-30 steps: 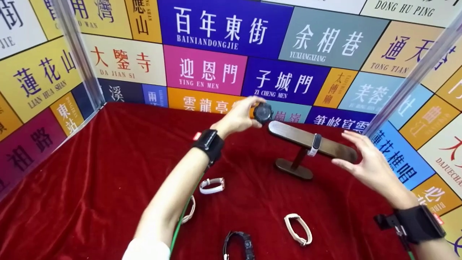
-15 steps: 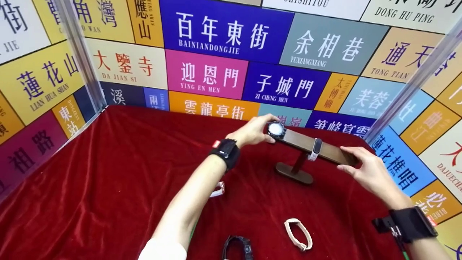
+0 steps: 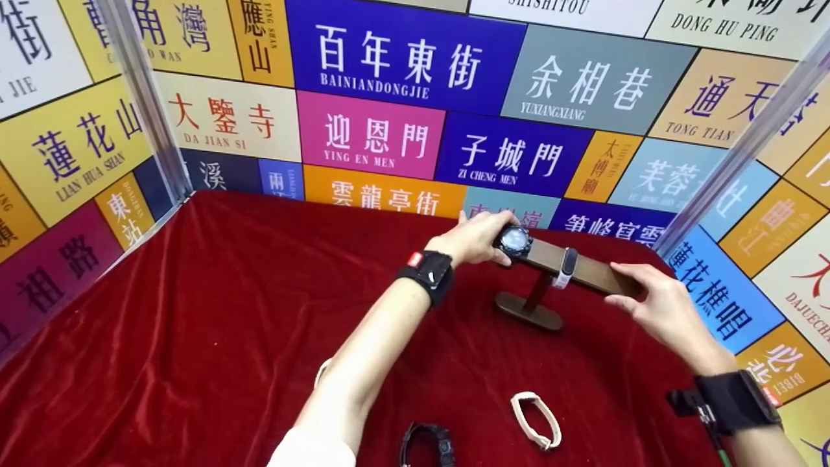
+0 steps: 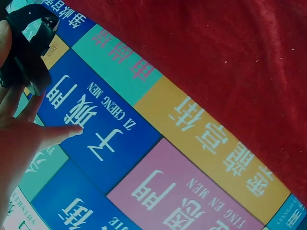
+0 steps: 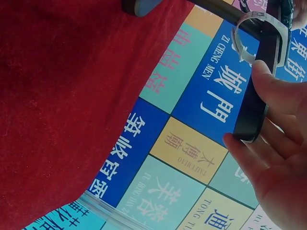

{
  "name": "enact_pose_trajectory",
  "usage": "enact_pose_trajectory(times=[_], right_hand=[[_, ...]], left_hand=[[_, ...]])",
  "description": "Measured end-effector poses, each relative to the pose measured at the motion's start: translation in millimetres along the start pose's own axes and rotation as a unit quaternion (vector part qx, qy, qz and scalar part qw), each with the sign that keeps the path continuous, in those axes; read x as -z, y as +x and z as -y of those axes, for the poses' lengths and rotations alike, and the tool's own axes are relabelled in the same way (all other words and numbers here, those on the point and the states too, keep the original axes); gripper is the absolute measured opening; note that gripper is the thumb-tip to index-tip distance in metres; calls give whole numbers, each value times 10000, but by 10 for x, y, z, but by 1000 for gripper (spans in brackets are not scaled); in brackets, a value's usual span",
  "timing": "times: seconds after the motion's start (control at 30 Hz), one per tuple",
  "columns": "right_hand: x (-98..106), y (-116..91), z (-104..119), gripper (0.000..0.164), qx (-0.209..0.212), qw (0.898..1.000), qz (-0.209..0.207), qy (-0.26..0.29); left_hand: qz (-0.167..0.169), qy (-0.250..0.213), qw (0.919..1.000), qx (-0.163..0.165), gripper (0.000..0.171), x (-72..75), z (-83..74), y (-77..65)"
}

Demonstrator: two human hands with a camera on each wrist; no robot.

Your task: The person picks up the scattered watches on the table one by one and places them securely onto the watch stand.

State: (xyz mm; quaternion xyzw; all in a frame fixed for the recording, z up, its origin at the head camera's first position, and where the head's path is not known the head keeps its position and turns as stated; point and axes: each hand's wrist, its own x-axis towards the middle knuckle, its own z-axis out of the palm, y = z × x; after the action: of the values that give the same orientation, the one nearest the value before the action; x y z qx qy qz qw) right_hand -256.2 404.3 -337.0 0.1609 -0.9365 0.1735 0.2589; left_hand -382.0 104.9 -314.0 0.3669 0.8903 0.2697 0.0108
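A dark wooden T-shaped watch stand (image 3: 600, 274) stands on the red cloth. Around the left part of its bar sits a round-faced black watch (image 3: 515, 240), which my left hand (image 3: 478, 239) holds between thumb and fingers. Nearer the middle, a white-strapped fitness band (image 3: 567, 267) with a dark screen encircles the bar. My right hand (image 3: 664, 301) grips the bar's right end. In the right wrist view, its thumb lies on one side of the bar (image 5: 253, 111) with fingers on the other. The left wrist view catches the left hand (image 4: 21, 129) beside a black strap loop (image 4: 36, 26).
Red velvet cloth (image 3: 194, 337) covers the tabletop. A beige band (image 3: 537, 421) and a black watch (image 3: 428, 445) lie at the front. Another pale band (image 3: 322, 371) is mostly hidden by the left forearm. Panels with coloured street signs (image 3: 408, 58) close off the back and sides.
My left hand has carried the black watch rightward onto the stand's left end and further along the bar. My right hand has come down and taken hold of the right end.
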Motion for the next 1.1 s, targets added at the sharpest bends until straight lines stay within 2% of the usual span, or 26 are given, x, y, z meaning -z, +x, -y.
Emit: enact_pose_trajectory(times=[0.3,0.47,0.63,0.87,1.1], right_hand=[[-5,-2,21,55,-74,9999,112,-68],[-22,-2,37,55,-140,9996,220,-62],[8,-3,34,55,-140,9996,214,-123],[32,23,16,54,-31,9993,279,-226],[33,11,17,55,-90,9991,345,-220]], left_hand=[[132,373,9991,-132,65,-144,-214,109],[92,484,9986,-209,63,-210,-287,140],[24,566,9981,-228,63,-228,-333,157],[83,798,9968,-71,65,-236,-388,186],[20,752,9969,-232,71,-267,-354,159]])
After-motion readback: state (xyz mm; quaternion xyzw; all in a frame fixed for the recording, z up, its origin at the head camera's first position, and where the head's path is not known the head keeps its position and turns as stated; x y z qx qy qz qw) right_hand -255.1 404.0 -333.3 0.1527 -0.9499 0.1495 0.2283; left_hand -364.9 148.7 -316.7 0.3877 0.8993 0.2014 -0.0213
